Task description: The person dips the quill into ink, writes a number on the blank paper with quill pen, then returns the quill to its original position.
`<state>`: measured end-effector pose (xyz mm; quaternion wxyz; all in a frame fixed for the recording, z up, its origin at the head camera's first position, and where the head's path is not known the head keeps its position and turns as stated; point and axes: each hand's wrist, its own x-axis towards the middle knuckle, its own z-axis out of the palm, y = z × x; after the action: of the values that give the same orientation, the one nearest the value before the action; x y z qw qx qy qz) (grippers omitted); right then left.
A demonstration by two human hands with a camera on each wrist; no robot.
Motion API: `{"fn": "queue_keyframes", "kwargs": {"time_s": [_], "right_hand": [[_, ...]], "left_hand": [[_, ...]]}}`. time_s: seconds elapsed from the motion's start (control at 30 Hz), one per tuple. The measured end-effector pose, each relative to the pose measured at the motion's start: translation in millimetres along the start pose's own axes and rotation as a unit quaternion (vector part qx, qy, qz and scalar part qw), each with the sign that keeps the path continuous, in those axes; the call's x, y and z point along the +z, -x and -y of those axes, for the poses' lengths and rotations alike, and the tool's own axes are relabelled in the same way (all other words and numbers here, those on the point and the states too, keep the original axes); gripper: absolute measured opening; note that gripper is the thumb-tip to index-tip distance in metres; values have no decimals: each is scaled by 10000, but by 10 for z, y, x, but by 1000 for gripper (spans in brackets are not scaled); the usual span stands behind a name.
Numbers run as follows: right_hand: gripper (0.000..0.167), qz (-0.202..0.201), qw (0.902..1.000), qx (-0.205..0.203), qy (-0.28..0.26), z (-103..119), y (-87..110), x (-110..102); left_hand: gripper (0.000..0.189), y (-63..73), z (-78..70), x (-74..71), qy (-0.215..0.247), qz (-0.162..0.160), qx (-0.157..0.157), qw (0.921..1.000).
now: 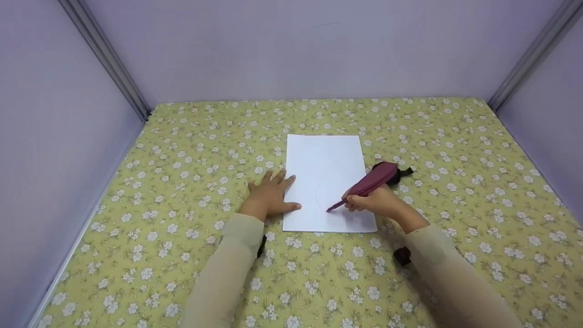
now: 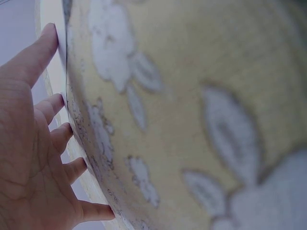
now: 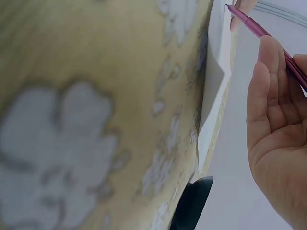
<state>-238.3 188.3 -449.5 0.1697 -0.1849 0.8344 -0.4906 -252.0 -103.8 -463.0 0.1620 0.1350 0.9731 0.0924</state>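
A white sheet of paper (image 1: 323,155) lies on the flowered cloth, with a faint curved line on it. My right hand (image 1: 375,200) pinches a maroon feather pen (image 1: 371,181) near its lower end. The pen's tip is at the paper's lower middle, and its feather leans up to the right. In the right wrist view the pen's shaft (image 3: 256,28) runs between thumb and fingers. My left hand (image 1: 271,196) is spread flat at the paper's left edge, thumb and a fingertip on the sheet, other fingers on the cloth. The left wrist view shows those fingertips (image 2: 50,36) pressing down.
A black object (image 1: 395,176), partly hidden behind the feather, lies right of the paper. Yellow cloth with white flowers (image 1: 205,150) covers the table. Pale panels (image 1: 309,54) stand at the back and both sides, with metal posts (image 1: 109,54) at the corners.
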Motion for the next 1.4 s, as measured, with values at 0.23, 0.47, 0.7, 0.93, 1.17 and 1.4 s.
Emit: {"fn": "queue_keyframes", "kwargs": {"time_s": [0.23, 0.47, 0.7, 0.93, 1.17, 1.4], "right_hand": [[24, -60, 10000, 34, -45, -24, 87, -60], [24, -102, 9995, 156, -262, -62, 153, -127], [24, -178, 9994, 234, -165, -82, 165, -217], [24, -377, 9986, 331, -143, -108, 152, -289], [26, -564, 9970, 432, -311, -115, 155, -354], [28, -728, 9957, 480, -307, -110, 163, -404]], "left_hand": [[88, 12, 10, -5, -41, 9, 11, 10000], [88, 6, 21, -4, -49, 24, 39, 10000], [86, 3, 31, -5, 62, 113, 55, 9999], [87, -5, 33, 8, 46, 91, 50, 9999], [86, -16, 32, 10, -2, 85, 49, 10000], [87, -18, 28, 8, -99, 75, 71, 9999]]}}
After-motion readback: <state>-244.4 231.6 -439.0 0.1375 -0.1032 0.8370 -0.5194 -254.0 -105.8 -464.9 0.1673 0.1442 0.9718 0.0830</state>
